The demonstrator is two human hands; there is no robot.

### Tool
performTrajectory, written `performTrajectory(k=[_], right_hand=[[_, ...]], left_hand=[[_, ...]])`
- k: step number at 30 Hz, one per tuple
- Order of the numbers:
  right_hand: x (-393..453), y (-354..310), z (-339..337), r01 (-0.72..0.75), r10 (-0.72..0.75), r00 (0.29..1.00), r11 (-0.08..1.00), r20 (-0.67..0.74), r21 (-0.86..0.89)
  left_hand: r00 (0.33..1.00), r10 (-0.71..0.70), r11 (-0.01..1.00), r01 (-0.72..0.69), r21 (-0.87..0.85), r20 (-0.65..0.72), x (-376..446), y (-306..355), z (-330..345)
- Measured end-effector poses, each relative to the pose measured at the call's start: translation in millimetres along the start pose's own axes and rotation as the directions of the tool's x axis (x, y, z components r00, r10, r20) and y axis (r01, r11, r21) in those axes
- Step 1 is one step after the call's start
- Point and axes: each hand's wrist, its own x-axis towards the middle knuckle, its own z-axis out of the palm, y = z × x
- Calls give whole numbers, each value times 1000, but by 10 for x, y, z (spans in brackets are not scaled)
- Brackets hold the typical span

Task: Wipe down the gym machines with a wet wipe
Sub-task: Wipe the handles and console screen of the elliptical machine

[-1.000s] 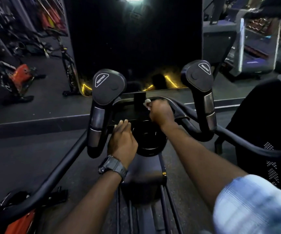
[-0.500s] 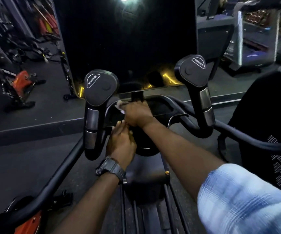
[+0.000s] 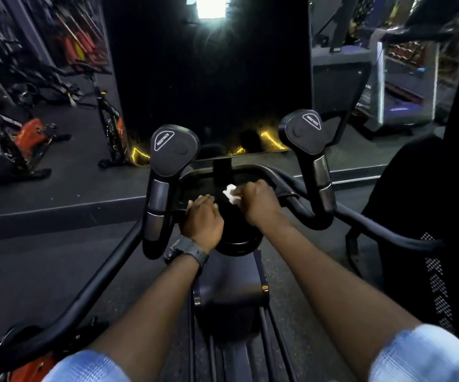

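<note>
Head view looks down over a black gym machine (image 3: 231,288) that fills the centre of the frame, with two forearms reaching forward from pale blue sleeves (image 3: 426,357) at the bottom edge. Just above centre, the right hand (image 3: 258,202) is curled into a loose fist, its fingers pinching a small crumpled white wet wipe (image 3: 231,193) that sticks out to the left of the knuckles. The wipe sits against the dark console surface (image 3: 211,186) between the two upright handles. Left of it, the left hand (image 3: 202,220) rests palm down on the machine, fingers pressed together and bent forward over the edge; whether they grip anything underneath I cannot tell. A dark wristwatch (image 3: 188,250) wraps that wrist. The left handle (image 3: 167,166) rises just beside the left hand, and the right handle (image 3: 312,150) stands to the right of the wiping hand, both topped with rounded pads bearing a small label. Long black rails (image 3: 85,293) sweep out toward the lower left and right. An orange and black exercise bike (image 3: 27,142) stands at the left of the frame on the dark floor
</note>
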Motion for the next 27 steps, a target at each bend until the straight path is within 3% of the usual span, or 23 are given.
performTrajectory(k=[2,5,8,10,13,15,18,20,22,25,27], right_hand=[[-147,8,-96,-61,62,998,997,-4,37],[-428,-93,-260,-106,117,993,955,-23,277],[-766,-382,-634,75,129,945,808,-300,584],[-924,-679,-980,269,112,867,715,-485,645],[-831,-970,-1277,453,-16,744,746,-668,487],[-684,-1118,-1322,482,-148,707,816,-692,318],[-622,-1250,-1097,508,-408,695,862,-593,3],[-662,-1217,-989,580,-544,654,807,-525,-113],[-598,-1175,-1062,582,-532,649,808,-544,-96],[-480,-1239,-1169,489,-392,686,872,-613,-10],[-608,-1313,-1001,524,-465,708,850,-532,-47]], left_hand=[[999,-45,996,44,-72,-9,-53,65,-30],[998,-58,971,53,-234,-17,-232,256,-175],[975,156,902,-207,-378,-159,-576,553,-451],[912,270,808,-389,-442,-309,-886,710,-767],[769,302,741,-561,-369,-563,-1146,661,-1272],[727,224,762,-546,-349,-649,-1081,469,-1496],[841,7,794,-333,-509,-540,-909,213,-1614],[903,-8,783,-261,-564,-429,-898,113,-1590],[919,44,769,-282,-574,-393,-919,51,-1536],[935,25,699,-268,-662,-353,-944,-16,-1507],[948,-2,670,-235,-704,-319,-941,-74,-1500]])
